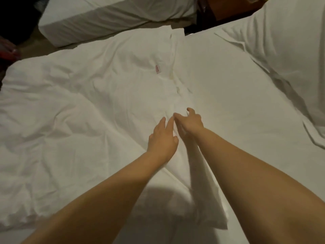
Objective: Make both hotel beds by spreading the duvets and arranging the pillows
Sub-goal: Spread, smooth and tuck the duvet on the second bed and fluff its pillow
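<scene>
Near bed: white duvet [70, 111] lies crumpled over the left part. Its long edge runs from the far side down the middle to the near corner, which is folded over on itself. Right of that edge is bare flat sheet [228, 94], open room up to the pillow [290, 50] at the far right. A small red label [157, 69] sits on the duvet near the edge. The duvet's left side reaches the left edge of the bed.

Second bed [105, 14] is at the far left, apart from the near one, with a strip of floor [44, 44] between them. A brown nightstand [228, 7] is at the top, between the beds.

Both arms are stretched forward, bare, hands side by side at the duvet edge mid-bed. Left hand [162, 138] is palm down on the duvet, fingers straight and together, open, holding nothing. Right hand [190, 123] is just beside it, over the edge line, wrist turned so the thumb is up. Index finger and thumb are spread apart and nothing is visibly pinched. The lower fingers are blurred against the cloth. Index tip is close to the left fingertips [169, 120].
</scene>
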Available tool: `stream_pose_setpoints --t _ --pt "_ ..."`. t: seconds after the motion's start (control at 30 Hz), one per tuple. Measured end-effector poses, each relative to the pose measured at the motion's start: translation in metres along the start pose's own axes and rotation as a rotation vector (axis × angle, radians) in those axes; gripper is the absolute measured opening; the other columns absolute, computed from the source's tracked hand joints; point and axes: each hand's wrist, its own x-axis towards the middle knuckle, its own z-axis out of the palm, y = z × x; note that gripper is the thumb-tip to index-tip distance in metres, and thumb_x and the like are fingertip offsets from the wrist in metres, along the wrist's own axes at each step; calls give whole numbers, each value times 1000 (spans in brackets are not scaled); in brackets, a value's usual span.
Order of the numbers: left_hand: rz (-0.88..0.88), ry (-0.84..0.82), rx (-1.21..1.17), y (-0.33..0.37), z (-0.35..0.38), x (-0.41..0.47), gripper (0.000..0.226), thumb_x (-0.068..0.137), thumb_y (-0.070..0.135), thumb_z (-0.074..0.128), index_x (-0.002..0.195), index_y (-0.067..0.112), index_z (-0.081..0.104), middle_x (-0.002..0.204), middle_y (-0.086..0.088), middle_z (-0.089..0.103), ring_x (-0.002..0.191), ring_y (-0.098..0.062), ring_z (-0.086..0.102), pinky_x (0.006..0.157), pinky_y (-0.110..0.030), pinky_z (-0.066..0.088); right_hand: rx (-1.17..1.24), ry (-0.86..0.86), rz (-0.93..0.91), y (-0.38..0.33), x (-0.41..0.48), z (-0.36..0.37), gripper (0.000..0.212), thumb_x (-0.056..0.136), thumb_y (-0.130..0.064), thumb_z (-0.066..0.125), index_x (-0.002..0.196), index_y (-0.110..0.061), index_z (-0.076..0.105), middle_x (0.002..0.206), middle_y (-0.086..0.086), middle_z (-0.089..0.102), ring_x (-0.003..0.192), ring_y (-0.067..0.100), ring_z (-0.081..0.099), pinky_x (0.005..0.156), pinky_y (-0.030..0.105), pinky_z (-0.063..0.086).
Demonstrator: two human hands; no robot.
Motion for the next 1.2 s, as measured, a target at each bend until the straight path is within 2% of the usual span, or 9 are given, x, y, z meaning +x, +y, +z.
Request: stream_pose_setpoints --t 0.13,0.23,0.37,0.47,0.63,0.73,0.83,0.97,1.2 --pt "27 78 -231 4 9 16 66 97 30 42 151 32 3 157 0 16 139 -20 30 110 -31 31 35 -103 -189 -17 25 8 30 98 -37 41 119 -18 50 100 0 54 94 24 57 70 26 42" --pt "91 216 -331 15 6 24 66 97 28 42 152 29 4 157 6 19 141 -11 23 111 -22 21 -79 187 -438 -22 22 -23 14 95 -20 39 102 -21 51 89 2 56 78 22 51 67 29 36" --pt "55 -60 122 7 30 29 58 99 32 35 151 27 11 157 -1 17 140 -20 23 111 -35 22 -229 182 -77 45 22 -42 5 92 -21 44 98 -21 44 106 15 62 93 33 58 71 30 39" --pt "-27 -183 236 -7 54 22 53 98 37 26 150 28 18 159 1 11 144 -18 14 115 -43 13 -346 35 1 45 42 -26 29 88 -21 52 116 -18 45 122 15 54 107 34 53 86 36 45" --pt "75 -80 226 -26 54 8 45 80 34 45 113 17 70 116 -14 67 99 -26 67 75 -45 53 220 16 172 7 72 -25 80 86 -54 57 147 -10 28 144 10 40 128 36 44 99 40 41" --pt "12 -94 207 -28 37 7 56 84 42 33 131 23 56 138 -8 52 121 -24 55 92 -50 46 28 162 9 -4 72 -21 45 97 -41 47 119 -2 56 116 13 61 106 33 59 79 30 43" --pt "0 -97 190 -32 23 16 57 98 41 26 151 31 9 159 6 5 145 -13 9 115 -46 12 -201 420 -164 -4 63 -34 27 100 -28 39 100 -6 56 101 11 61 91 30 57 71 31 38" --pt "-14 -104 218 -36 9 0 57 101 37 26 151 31 0 160 3 -2 147 -16 -1 116 -46 6 -629 322 31 18 44 -29 29 94 -21 45 122 -16 50 125 12 53 117 32 48 94 40 36" --pt "-73 -35 171 -69 -38 -66 58 101 36 28 151 31 -1 160 2 -1 147 -17 -3 116 -48 3 -984 263 -531 -36 -53 59 55 102 -30 27 153 -25 8 161 -1 5 148 24 1 115 53 -5"
